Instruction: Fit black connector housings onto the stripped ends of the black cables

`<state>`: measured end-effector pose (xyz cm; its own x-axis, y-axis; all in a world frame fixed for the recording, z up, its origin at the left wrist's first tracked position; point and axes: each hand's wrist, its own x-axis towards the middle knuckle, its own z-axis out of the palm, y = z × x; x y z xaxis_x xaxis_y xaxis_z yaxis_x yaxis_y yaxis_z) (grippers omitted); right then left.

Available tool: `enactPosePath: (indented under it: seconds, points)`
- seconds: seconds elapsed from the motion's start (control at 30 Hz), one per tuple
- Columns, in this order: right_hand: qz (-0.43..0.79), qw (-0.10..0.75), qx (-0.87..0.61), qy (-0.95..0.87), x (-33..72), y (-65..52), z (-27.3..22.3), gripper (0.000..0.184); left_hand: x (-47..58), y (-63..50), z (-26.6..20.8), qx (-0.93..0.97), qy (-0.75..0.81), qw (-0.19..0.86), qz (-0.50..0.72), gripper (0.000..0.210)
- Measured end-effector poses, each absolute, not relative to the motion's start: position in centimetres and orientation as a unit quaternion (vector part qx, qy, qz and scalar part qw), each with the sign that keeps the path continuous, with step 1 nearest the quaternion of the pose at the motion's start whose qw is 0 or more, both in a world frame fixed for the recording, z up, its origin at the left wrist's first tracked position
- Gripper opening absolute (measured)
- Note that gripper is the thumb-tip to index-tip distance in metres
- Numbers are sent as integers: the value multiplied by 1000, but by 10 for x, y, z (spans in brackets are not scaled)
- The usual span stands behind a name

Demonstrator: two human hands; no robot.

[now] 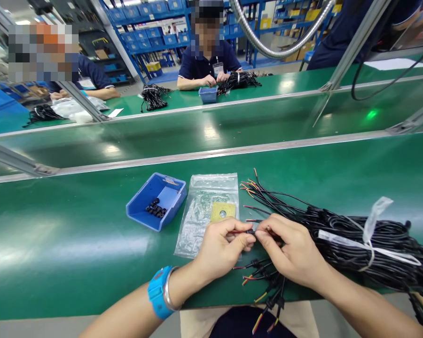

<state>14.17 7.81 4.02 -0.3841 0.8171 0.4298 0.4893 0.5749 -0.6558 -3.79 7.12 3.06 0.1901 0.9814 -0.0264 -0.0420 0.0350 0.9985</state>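
Observation:
My left hand (223,241) pinches the end of a black cable, where reddish wires and a small black piece (250,231) show between the fingertips. Close beside it, my right hand (291,244) is closed on the same cable, its thumb and forefinger almost touching the left fingers. To the right lies a thick bundle of black cables (341,227), tied with a white strap, its stripped coloured wire ends fanned out to the left. Below my hands, several cable ends with black fittings (271,281) hang toward the table's front edge.
A blue bin (176,206) holding small black parts (157,210) stands left of a clear zip bag (193,230). On the bag rests a yellow square (216,206) with a round hole. Beyond the metal rail (183,158), other people sit at a bench with cable bundles (154,97).

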Motion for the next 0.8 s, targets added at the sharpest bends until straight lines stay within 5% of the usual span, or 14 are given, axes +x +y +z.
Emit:
enactPosePath:
  seconds: [0.2,0.8]
  points:
    - [213,381,-375,-818,142,79,36,18,-40,71,33,641,433,466,429,8]
    - [321,347,-405,-782,150,79,41,27,-33,74,25,669,396,407,480,11]
